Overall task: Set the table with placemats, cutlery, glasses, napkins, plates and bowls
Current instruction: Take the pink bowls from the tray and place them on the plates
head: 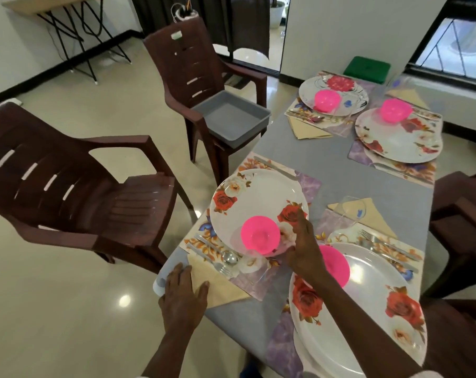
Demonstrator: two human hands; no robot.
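Table: grey cloth, right of frame.
Floor: glossy tiles, left.
Left hand: released, flat on napkin.
Right hand: by pink bowl, grip unclear.

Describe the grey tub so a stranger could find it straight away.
Start at the long grey table. Of the two brown chairs on its left side, take the farther chair. The grey tub sits on its seat: square, plain and off the table, unlike the round pink bowls.

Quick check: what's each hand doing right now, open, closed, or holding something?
Left hand: open, flat on the napkin.
Right hand: at a clear glass by the pink bowl; grip cannot be told.
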